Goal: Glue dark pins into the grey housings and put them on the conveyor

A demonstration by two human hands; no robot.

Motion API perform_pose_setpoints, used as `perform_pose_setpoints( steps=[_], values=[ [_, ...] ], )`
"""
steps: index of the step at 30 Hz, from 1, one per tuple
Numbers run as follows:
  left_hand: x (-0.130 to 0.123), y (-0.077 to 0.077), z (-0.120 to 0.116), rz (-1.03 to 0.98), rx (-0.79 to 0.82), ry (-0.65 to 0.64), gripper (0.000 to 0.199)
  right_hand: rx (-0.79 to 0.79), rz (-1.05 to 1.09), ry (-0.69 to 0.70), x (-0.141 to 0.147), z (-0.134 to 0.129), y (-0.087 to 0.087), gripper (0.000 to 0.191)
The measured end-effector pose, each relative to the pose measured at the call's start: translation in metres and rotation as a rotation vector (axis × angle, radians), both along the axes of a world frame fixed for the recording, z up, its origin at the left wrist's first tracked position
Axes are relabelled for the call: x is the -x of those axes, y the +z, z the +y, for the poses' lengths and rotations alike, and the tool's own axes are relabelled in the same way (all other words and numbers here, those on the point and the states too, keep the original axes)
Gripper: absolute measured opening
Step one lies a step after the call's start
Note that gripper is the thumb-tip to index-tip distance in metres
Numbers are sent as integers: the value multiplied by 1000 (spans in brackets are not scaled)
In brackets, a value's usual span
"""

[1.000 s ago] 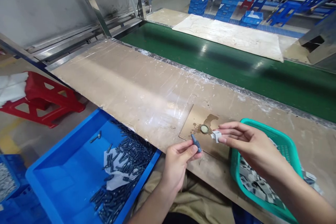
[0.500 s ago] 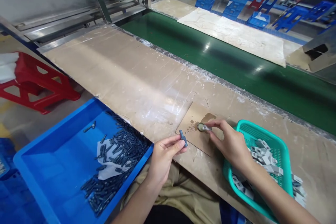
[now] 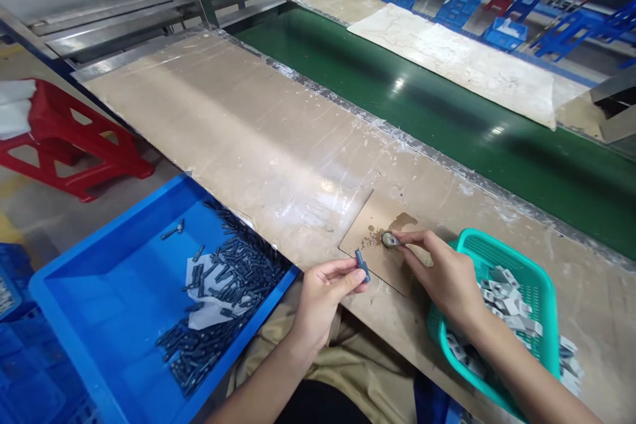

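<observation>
Between the thumb and fingers of my left hand (image 3: 328, 291) is a dark grey-blue pin-shaped part (image 3: 362, 265), its thin end pointing up. My right hand (image 3: 442, 268) pinches a small light grey part (image 3: 396, 239) at a small round dish (image 3: 387, 238); whether the part touches what is inside is too small to tell. The dish stands on a cardboard sheet (image 3: 358, 236) marked with wet brown stains. Many dark parts (image 3: 248, 278) lie in the blue bin (image 3: 114, 278) at my left. Light grey pieces (image 3: 511, 305) fill part of the green basket (image 3: 550, 291) under my right forearm.
The worktable (image 3: 223, 126) reaches away to the upper left, beside a green conveyor belt (image 3: 358, 73). A pale board (image 3: 457, 53) lies across the belt's far edge. A red stool (image 3: 89, 139) stands on the left. More grey pieces (image 3: 570, 364) lie right of the basket.
The view has shifted slightly, so the bench and both hands appear a little further right. Both hands keep their grips, and the light grey part remains at the dish.
</observation>
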State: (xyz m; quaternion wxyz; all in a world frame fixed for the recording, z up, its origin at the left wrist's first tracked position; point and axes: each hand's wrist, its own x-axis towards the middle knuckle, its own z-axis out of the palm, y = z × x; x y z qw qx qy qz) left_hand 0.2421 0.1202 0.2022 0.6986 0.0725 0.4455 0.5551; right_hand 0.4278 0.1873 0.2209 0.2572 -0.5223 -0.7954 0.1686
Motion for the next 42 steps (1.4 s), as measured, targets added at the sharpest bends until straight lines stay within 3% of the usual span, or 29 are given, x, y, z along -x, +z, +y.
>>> perform_pose_setpoints(
  steps=[3,6,10,19,26,38,40,42],
  values=[
    [-5,1,1,-15,-15,7,31,152,278,-143,2,-5,16,16],
    [-12,4,3,-58,-10,-26,32,443,595,-275,3,-10,33,30],
    [-23,10,6,-138,-12,-47,35,687,746,-364,2,-18,45,35],
    [-33,15,10,-143,-60,-104,37,685,768,-328,-1,-31,44,30],
    [-31,19,11,51,-123,-151,29,687,708,-235,-3,-32,44,30],
    [-41,29,34,202,-256,-360,31,803,810,-293,-22,-21,43,42],
    [-35,30,37,254,-262,-342,33,805,849,-310,-34,-11,44,42],
    [-18,32,35,347,-234,-199,34,707,874,-375,-52,7,43,42]
  ],
)
